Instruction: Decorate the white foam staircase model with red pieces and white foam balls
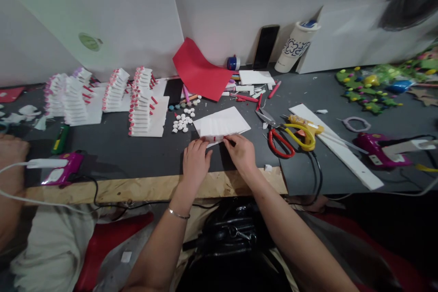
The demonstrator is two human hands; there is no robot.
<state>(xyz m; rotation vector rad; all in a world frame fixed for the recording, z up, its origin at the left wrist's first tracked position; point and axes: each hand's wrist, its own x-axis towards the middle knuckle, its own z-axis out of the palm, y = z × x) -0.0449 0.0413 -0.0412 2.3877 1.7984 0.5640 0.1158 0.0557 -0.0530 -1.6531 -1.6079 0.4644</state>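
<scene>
My left hand [195,160] and my right hand [241,153] both hold the near edge of a folded white foam sheet [221,123] on the dark grey work mat [119,155]. A thin red strip [214,138] shows on the sheet between my hands, and my right fingertips pinch the fold close to it. Just above my left hand lies a small heap of white foam discs [181,123]. A silver bangle [178,213] circles my left wrist.
Red-handled scissors [281,143] and a yellow glue gun [304,130] lie to the right. Rows of red-tipped white foam stacks [140,105] stand to the left. A co-worker's arm [10,164] sits beside a magenta glue gun [63,169] at far left. A raw wooden edge [153,187] runs below.
</scene>
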